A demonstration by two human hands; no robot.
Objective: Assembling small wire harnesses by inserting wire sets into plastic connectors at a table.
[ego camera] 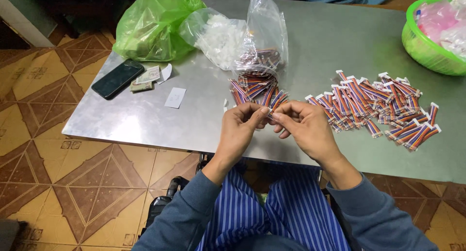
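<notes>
Desk: grey metal desk (145, 115), hands at its near edge above the person's lap.
Far left: black slab phone (117, 79) beside folded paper notes (146, 79) and a white paper slip (175, 97).
Green bag: crumpled translucent green plastic bag (153, 25), contents not clear.
Clear bags: clear plastic bag of small white plastic pieces (221, 37); beside it a second clear bag (264, 37), mouth down, spilling short multicoloured ribbon cables (255, 86) onto the desk.
Left hand: left hand (241, 127), grip pinched closed, thumb and forefinger on one end of a short striped ribbon cable (268, 113).
Right hand: right hand (303, 127), fingertips closed on the same cable's other end; the piece sits between both hands, just above the desk edge.
Risk: likely a slip here drops the small cable off the desk edge to the tiled floor.
Right pile: spread heap of ribbon cables with white end plugs (378, 103).
Basket: green plastic basket (422, 49) at the far right, holding pink and clear bags.
</notes>
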